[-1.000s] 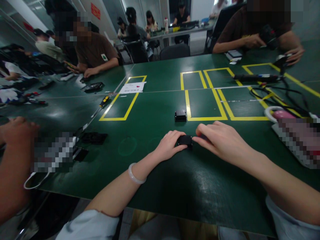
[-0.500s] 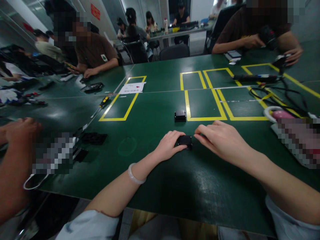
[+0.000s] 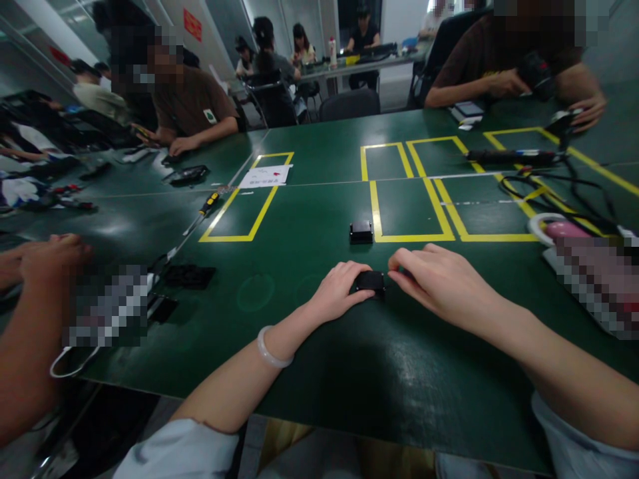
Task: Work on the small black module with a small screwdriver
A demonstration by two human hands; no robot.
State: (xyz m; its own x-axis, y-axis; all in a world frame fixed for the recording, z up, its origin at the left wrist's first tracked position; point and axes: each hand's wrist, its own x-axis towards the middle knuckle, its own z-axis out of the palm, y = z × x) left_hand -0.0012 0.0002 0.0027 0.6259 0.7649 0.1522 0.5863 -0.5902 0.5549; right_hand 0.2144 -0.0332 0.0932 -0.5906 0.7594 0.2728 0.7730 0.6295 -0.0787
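My left hand (image 3: 343, 289) grips a small black block-like part (image 3: 371, 283) from its left side, thumb in front and fingers behind, on the green table (image 3: 309, 359). Just right of that part, my right hand (image 3: 433, 273) is closed with thumb and fingertips pinched together. Whatever sits in that pinch, if anything, is too small or hidden to make out. A second black part (image 3: 361, 232), similar in size, stands on the table a little beyond my hands.
Yellow tape rectangles (image 3: 413, 237) mark the table. At left lie a yellow-black screwdriver (image 3: 209, 202) and a flat black piece (image 3: 190, 276); a person's arm (image 3: 37, 319) is close by. Black cables (image 3: 564, 189) and a pink item (image 3: 569, 230) are at right. Two people sit opposite.
Both hands keep almost the same pose around the black part. The whole view has shifted very slightly, and the neighbour's hand at left has moved a little to the right.
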